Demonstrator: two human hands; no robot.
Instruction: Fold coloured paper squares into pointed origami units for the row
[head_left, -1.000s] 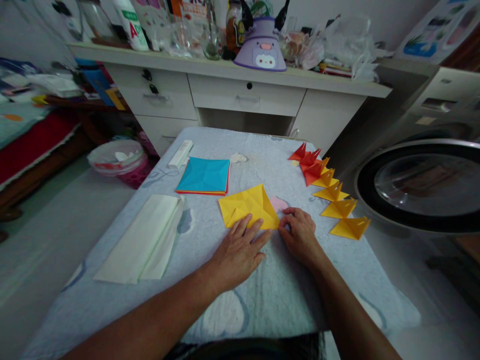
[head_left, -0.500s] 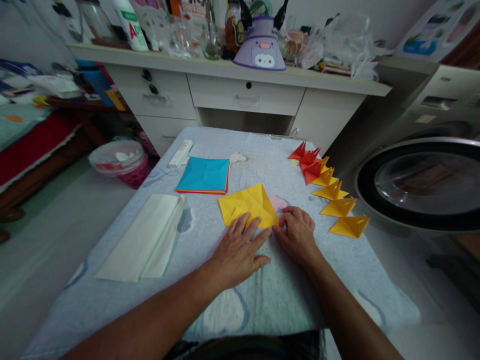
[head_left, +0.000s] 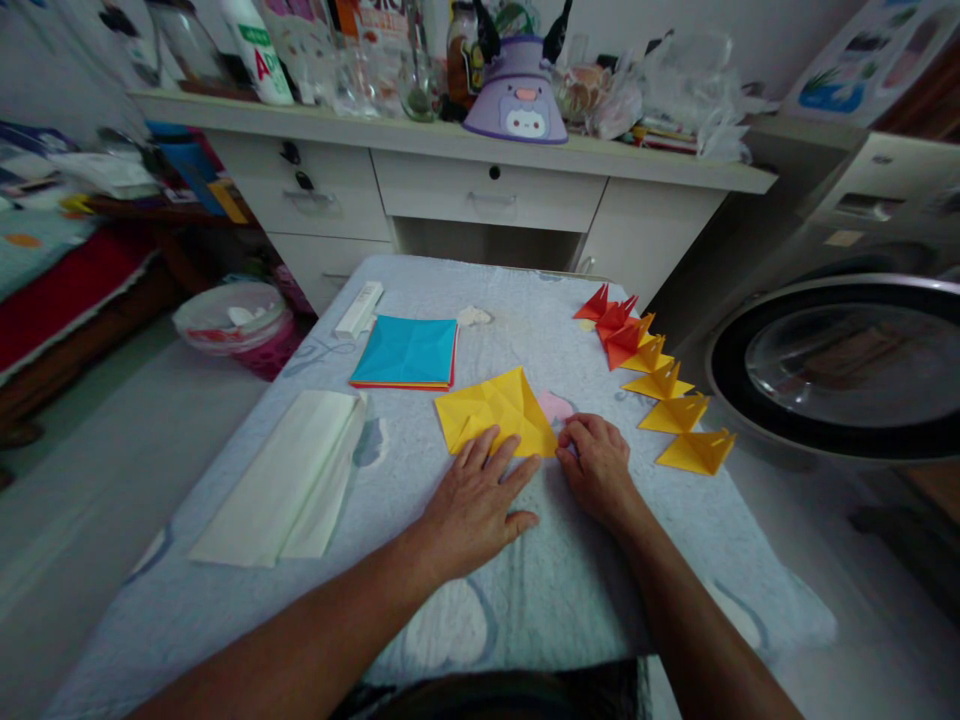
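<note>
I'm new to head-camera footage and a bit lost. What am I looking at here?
There is no machine: these are a person's bare hands, seen from a camera worn on their head, looking forward and down. The left hand lies flat on a creased yellow paper. The right hand is at its right corner; whether it pinches it is unclear. On the cloth-covered table are also a blue-topped paper stack, a folded pale sheet and red and yellow folded paper pieces.

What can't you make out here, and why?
Head view:
Near edge of the yellow paper: partly under the left hand.
Whether the right hand pinches the paper's corner: the hand itself blocks it.
Lower sheets: mostly covered by the blue sheet.
Top of the white bottle: cut off by the picture's upper edge.
</note>
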